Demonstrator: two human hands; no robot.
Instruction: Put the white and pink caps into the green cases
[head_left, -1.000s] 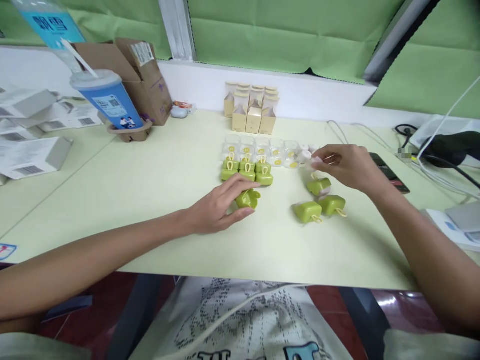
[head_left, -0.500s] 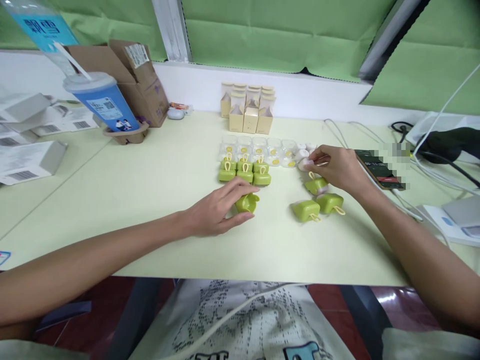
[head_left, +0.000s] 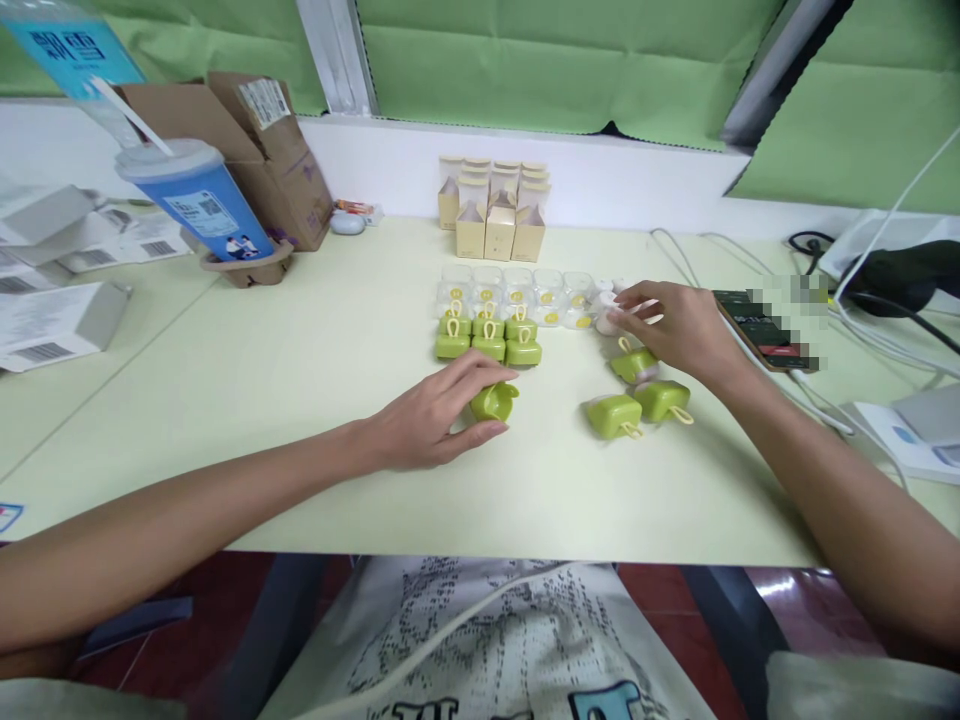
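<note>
My left hand curls around a hollow green case piece, its open side facing right, just above or on the table. Over at the right, my right hand has thumb and fingertips closed at a small white round piece, beside a few similar white pieces. Below that hand lie three green cases with cream loops, among them a tilted one and one nearer the edge. Several upright green cases stand in rows ahead of my left hand. Clear containers with yellow marks are lined up behind them.
Small open cartons stand against the wall. A blue drink cup, a cardboard box and white boxes occupy the left. At right lie a phone, white cables and a white device.
My right hand's fingertips have shifted slightly up and away at the white pieces. My left hand stays around the green case piece. The view has moved a little.
</note>
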